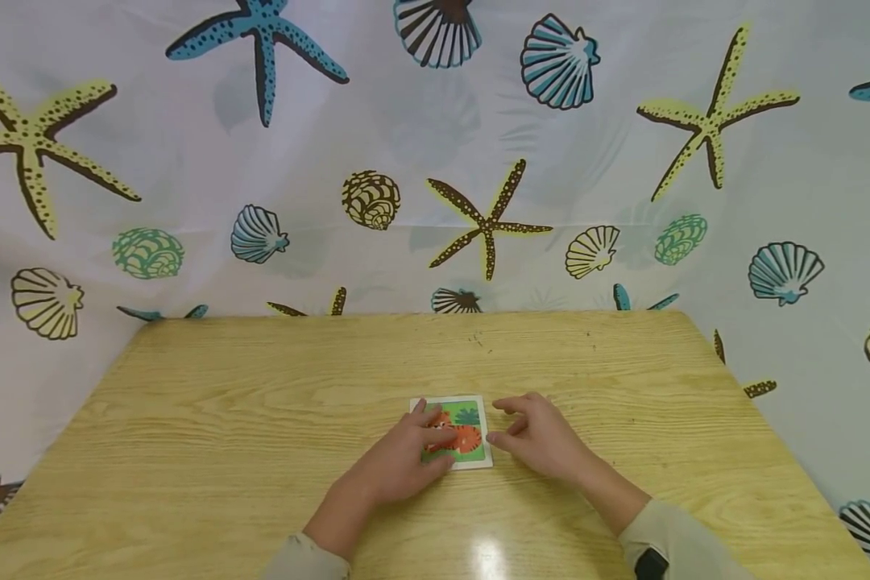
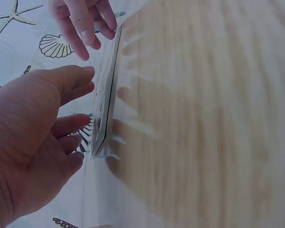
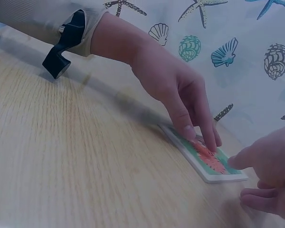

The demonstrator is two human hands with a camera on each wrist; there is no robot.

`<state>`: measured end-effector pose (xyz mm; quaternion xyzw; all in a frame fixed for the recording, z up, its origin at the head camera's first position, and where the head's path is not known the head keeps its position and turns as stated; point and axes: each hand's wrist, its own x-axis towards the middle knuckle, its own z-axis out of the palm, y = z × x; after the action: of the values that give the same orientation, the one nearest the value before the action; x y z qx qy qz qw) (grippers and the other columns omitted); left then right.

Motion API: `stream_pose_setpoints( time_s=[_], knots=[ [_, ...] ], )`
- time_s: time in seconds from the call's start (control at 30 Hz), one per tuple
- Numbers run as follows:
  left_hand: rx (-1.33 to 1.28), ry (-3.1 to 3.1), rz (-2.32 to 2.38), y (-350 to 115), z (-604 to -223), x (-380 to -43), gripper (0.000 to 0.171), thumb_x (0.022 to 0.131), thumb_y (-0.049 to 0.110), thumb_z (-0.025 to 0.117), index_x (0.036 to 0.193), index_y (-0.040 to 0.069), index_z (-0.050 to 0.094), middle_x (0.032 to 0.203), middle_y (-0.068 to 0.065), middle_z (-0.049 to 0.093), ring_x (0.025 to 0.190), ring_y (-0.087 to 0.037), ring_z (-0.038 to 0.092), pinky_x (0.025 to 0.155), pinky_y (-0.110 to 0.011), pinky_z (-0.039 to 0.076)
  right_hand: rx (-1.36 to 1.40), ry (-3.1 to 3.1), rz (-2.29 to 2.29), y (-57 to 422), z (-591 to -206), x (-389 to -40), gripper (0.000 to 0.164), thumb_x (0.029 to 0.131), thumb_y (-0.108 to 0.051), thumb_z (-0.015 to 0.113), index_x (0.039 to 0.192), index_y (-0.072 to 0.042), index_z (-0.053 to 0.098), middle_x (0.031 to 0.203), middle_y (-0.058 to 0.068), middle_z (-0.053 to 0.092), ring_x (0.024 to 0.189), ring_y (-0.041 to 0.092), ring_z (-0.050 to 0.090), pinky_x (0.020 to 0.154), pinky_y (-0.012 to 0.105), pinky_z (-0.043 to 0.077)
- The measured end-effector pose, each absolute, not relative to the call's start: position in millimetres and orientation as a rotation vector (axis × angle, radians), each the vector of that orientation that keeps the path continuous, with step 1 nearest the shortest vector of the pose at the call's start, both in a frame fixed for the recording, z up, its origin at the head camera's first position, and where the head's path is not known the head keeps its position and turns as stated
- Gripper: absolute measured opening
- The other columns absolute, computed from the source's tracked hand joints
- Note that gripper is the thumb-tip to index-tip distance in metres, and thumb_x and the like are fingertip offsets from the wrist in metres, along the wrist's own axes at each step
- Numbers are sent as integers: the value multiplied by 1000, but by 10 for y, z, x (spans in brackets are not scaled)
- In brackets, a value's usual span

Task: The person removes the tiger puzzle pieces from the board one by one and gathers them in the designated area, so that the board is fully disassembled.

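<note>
A flat square picture tile (image 1: 471,455) lies on the wooden table, showing an orange striped animal and a dark green plant on green inside a white border. Over its left part is my left hand (image 1: 406,459), fingers spread and fingertips on the picture, hiding some of the animal. My right hand (image 1: 544,435) hovers by the tile's right edge with loosely bent fingers and nothing in them. Seen edge-on in the left wrist view, the tile (image 2: 107,95) has a thin dark line along its side. The right wrist view shows the left hand (image 3: 175,90) reaching down onto it.
The wooden table (image 1: 225,419) spreads out on all sides of the hands. Behind it and at both sides hangs a white cloth (image 1: 406,105) printed with starfish and shells. A dark camera strap (image 3: 69,42) sits on the left sleeve.
</note>
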<state>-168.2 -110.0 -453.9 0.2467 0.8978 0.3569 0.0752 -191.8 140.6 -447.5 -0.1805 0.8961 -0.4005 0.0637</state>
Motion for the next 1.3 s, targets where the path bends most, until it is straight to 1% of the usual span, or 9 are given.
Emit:
stream_pose_setpoints(
  time_s=[0.1, 0.17, 0.4, 0.63, 0.83, 1.13, 1.3],
  knots=[
    [778, 2643, 1079, -1094, -4558, -1693, 38, 102, 20, 67, 136, 2, 68, 158, -32, 37, 150, -59, 17, 116, -72, 22, -518, 2694, -1239, 1353, -4480, -1949, 49, 91, -13, 81, 134, 3, 66, 121, 20, 60, 93, 24, 70, 75, 32, 59],
    [795, 2627, 1074, -1090, -4566, -1695, 38, 103, 21, 66, 136, 2, 68, 159, -32, 36, 150, -60, 17, 116, -73, 22, -492, 2690, -1245, 1317, -4489, -1971, 48, 89, -11, 83, 133, 3, 67, 121, 20, 60, 92, 23, 71, 75, 32, 59],
    [780, 2605, 1039, -1064, -4579, -1700, 41, 103, 22, 66, 140, 3, 65, 162, -30, 31, 153, -55, 14, 115, -71, 27, -450, 2717, -1183, 1230, -4506, -2066, 43, 89, -11, 83, 129, -1, 70, 117, 14, 61, 89, 18, 66, 72, 32, 56],
    [751, 2598, 1005, -1048, -4573, -1724, 42, 103, 24, 66, 142, 10, 65, 164, -27, 30, 154, -53, 16, 116, -67, 29, -418, 2743, -1154, 1177, -4534, -2162, 39, 90, -17, 82, 125, -3, 73, 105, 11, 62, 90, 20, 60, 78, 38, 53],
    [777, 2620, 980, -1048, -4580, -1742, 41, 102, 24, 67, 140, 11, 67, 162, -27, 34, 151, -55, 21, 114, -67, 32, -407, 2755, -1153, 1145, -4595, -2221, 38, 90, -21, 83, 123, -4, 74, 98, 8, 61, 86, 19, 54, 74, 35, 47],
    [811, 2615, 936, -1067, -4553, -1770, 45, 102, 27, 65, 144, 10, 64, 160, -28, 37, 149, -58, 23, 114, -66, 33, -469, 2811, -1065, 1084, -4608, -2250, 37, 89, -22, 85, 118, -2, 75, 86, 6, 55, 74, 17, 46, 66, 31, 38],
    [788, 2617, 901, -1051, -4537, -1782, 46, 101, 26, 66, 144, 9, 64, 161, -26, 37, 150, -55, 23, 115, -65, 33, -492, 2824, -1026, 1074, -4595, -2266, 36, 89, -21, 85, 117, 0, 74, 81, 4, 53, 68, 15, 46, 62, 28, 37]
  ],
)
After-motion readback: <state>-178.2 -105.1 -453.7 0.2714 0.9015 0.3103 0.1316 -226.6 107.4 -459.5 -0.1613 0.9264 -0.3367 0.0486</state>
